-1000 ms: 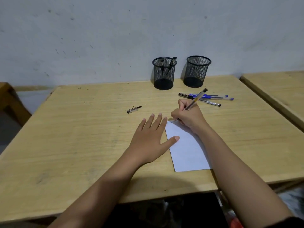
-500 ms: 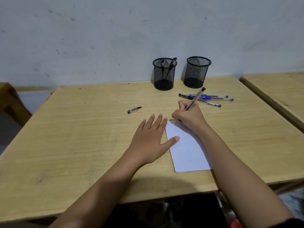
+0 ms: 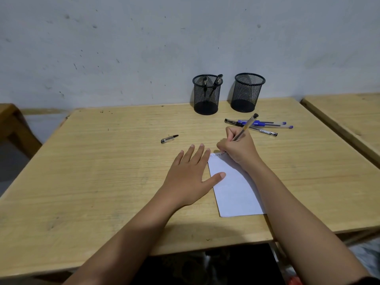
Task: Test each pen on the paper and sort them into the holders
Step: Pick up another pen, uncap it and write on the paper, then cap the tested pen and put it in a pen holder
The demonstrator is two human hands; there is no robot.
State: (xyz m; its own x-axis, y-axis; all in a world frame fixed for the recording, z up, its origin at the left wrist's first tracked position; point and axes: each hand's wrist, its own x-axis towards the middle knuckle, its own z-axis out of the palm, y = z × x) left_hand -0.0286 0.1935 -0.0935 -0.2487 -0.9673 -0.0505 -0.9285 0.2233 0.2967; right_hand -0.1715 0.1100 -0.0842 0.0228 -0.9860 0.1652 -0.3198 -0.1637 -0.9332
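Observation:
My right hand (image 3: 239,148) grips a clear-barrelled pen (image 3: 247,124) with its tip at the top edge of the white paper (image 3: 236,192), where small ink marks show. My left hand (image 3: 190,175) lies flat with fingers spread, its thumb pressing on the paper's left edge. A black pen cap (image 3: 169,139) lies alone to the left. Three more pens (image 3: 265,126), two blue and one black, lie beyond my right hand. At the back stand two black mesh holders: the left holder (image 3: 206,95) has two pens in it, the right holder (image 3: 247,92) looks empty.
The wooden table (image 3: 102,171) stands against a grey wall. A second wooden table (image 3: 349,116) sits close on the right, with a narrow gap between them. A wooden piece of furniture (image 3: 12,124) shows at the far left.
The pen in my right hand has shifted slightly as it writes at the paper's top edge. My left hand has stayed flat in place.

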